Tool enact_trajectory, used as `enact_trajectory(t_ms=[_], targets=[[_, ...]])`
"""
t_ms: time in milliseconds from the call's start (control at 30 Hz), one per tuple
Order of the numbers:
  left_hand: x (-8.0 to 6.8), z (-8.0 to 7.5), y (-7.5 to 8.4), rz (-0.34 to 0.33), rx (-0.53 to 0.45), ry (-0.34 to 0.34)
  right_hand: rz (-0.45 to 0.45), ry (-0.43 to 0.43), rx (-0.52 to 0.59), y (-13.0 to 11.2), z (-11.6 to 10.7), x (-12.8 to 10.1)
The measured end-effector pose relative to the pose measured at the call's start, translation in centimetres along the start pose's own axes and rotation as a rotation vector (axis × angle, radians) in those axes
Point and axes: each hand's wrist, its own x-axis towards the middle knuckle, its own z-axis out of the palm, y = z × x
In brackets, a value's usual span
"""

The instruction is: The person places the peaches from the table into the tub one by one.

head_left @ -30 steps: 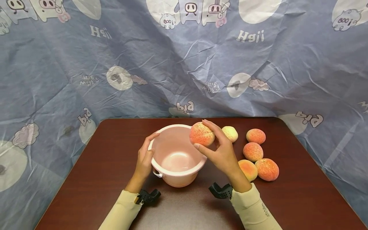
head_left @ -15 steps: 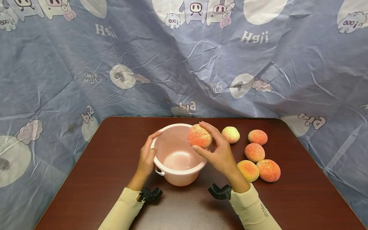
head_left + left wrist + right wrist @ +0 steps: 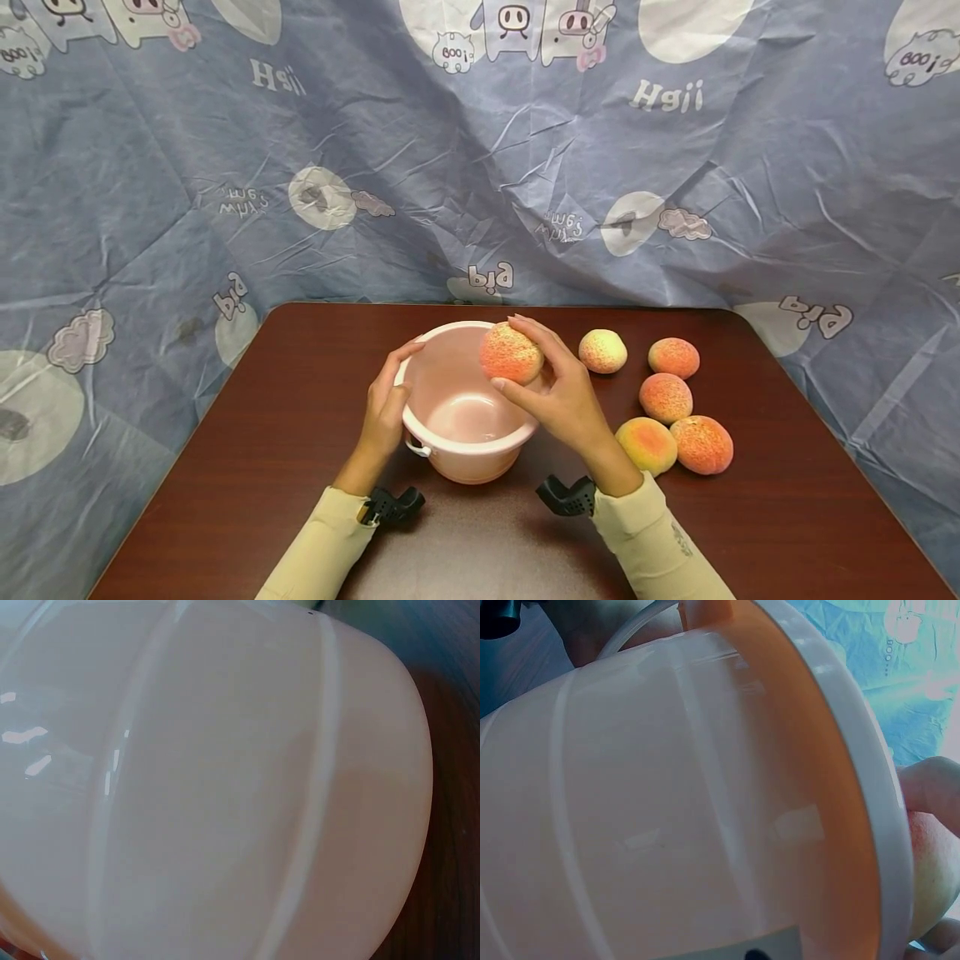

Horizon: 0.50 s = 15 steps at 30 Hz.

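A pink plastic bucket (image 3: 468, 462) with a pale rim stands upright on the table. My left hand (image 3: 381, 412) grips its left rim. My right hand (image 3: 566, 400) holds a red-and-yellow peach (image 3: 512, 354) between thumb and fingers, over the right side of the bucket's mouth. The bucket's inside looks bare where it shows. In the left wrist view the bucket's ribbed wall (image 3: 217, 780) fills most of the picture. The right wrist view has the bucket's outer wall (image 3: 645, 802) in front, with part of the peach (image 3: 934, 877) and my fingers (image 3: 937, 787) beyond the rim.
Right of the bucket, several more peaches lie on the dark wooden table (image 3: 247, 450): a pale yellow one (image 3: 602, 351) behind, and a cluster with an orange-red one (image 3: 702, 445) at the front. A blue patterned cloth (image 3: 420, 167) hangs around the table's back and sides.
My right hand has moved a little to the left with the peach, further over the bucket's mouth. My left hand stays on the rim. The head view has shifted slightly.
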Motion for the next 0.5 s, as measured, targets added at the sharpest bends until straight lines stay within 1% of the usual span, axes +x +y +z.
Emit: enact_trajectory(t_ms=[167,267,400,500], targets=[[0.0,0.0,0.0,0.0,0.002,0.003,-0.032,-0.002,-0.053,0.2,0.2,0.2],[0.0,0.0,0.0,-0.002,-0.003,0.005,-0.042,-0.003,-0.067,1.2,0.4,0.3],[0.0,0.1,0.0,-0.004,-0.006,0.009,-0.03,-0.016,-0.085,3.0,0.6,0.5],[0.0,0.1,0.0,-0.003,-0.015,0.011,-0.026,-0.029,-0.103,3.5,0.7,0.7]])
